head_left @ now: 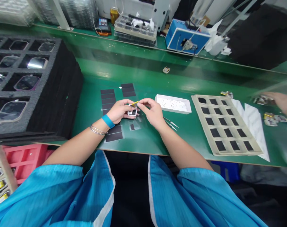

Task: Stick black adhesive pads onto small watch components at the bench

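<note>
My left hand (119,111), with a blue band at the wrist, grips a small watch case (132,113) with a pale frame and dark inside. A thin yellow strip (135,103) sticks out from the top of the case. My right hand (154,111) pinches at the strip's outer end, thumb and forefinger together. Black adhesive sheets (108,96) lie behind and below my left hand. A small dark piece on clear film (132,127) rests just below the case. Tweezers (171,123) lie beside my right wrist.
A white box (173,104) holds small white bits. Right of it lies a beige compartment tray (225,124) with black pads. Stacked black foam trays (70,94) with watch parts stand left. Another person's hand (281,102) is at far right. A blue machine (187,37) sits behind.
</note>
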